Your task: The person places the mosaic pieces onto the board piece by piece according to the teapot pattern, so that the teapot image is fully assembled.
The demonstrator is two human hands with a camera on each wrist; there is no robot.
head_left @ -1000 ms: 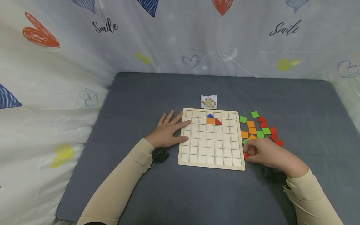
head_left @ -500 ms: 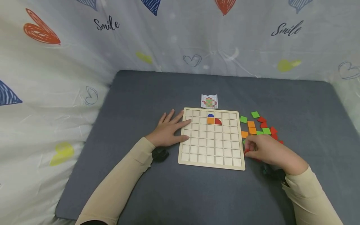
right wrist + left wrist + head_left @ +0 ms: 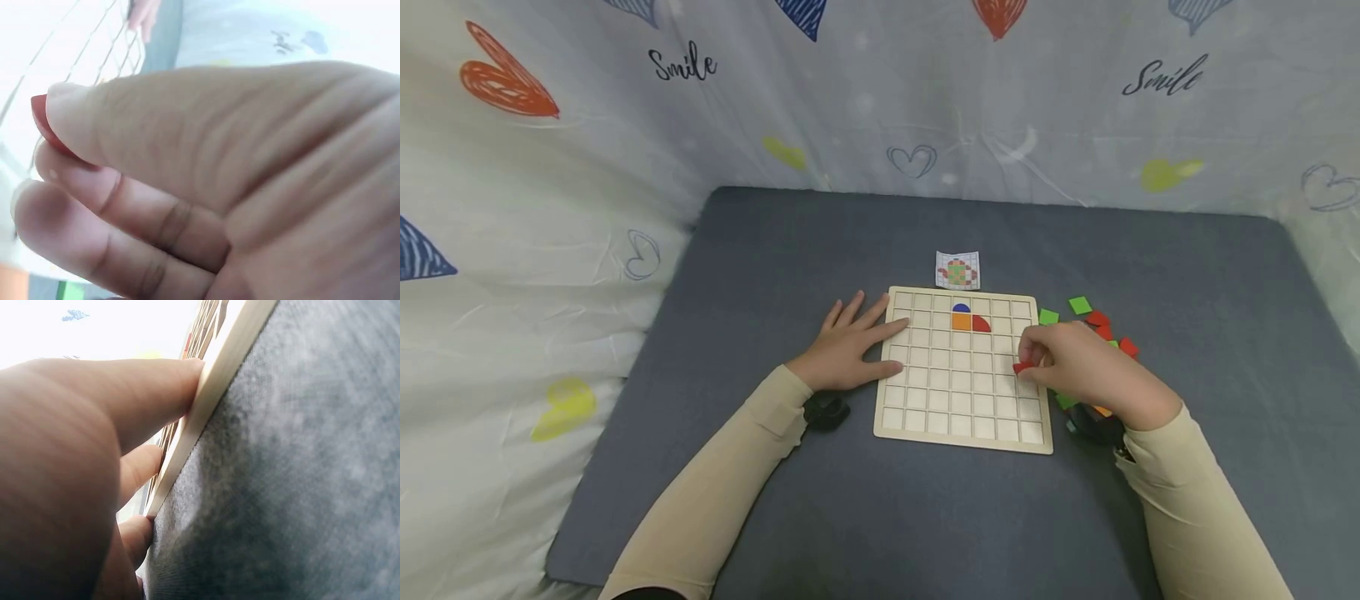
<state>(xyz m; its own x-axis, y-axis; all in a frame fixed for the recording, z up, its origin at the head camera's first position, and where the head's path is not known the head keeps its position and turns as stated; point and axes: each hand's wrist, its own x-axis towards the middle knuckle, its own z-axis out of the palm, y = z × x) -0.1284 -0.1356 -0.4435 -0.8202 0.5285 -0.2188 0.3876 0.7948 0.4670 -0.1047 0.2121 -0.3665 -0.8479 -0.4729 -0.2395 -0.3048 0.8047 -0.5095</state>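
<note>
A wooden grid board [image 3: 951,400] lies on the grey table. My left hand [image 3: 846,354], fingers spread, rests on its left edge; the left wrist view has the thumb [image 3: 156,394] against the wooden rim. Over the board's right side, my right hand [image 3: 1078,367] pinches a red tile [image 3: 1022,367] between thumb and finger. Its curved edge shows in the right wrist view, the rest being covered by the thumb [image 3: 69,119]. Near the top of the grid sit a blue half-round tile [image 3: 961,308], an orange square tile [image 3: 961,322] and a red quarter-round tile [image 3: 981,324].
Behind the board lies a small pattern card [image 3: 957,271] with a coloured picture. Loose tiles are scattered right of the board, among them a green tile [image 3: 1078,305] and a red tile [image 3: 1128,347]; my right hand and wrist hide several. A printed curtain [image 3: 850,108] hangs behind the table.
My right hand has picked the red tile out of the loose pile and moved left and away from me with it, over the board. The left hand stays in place.
</note>
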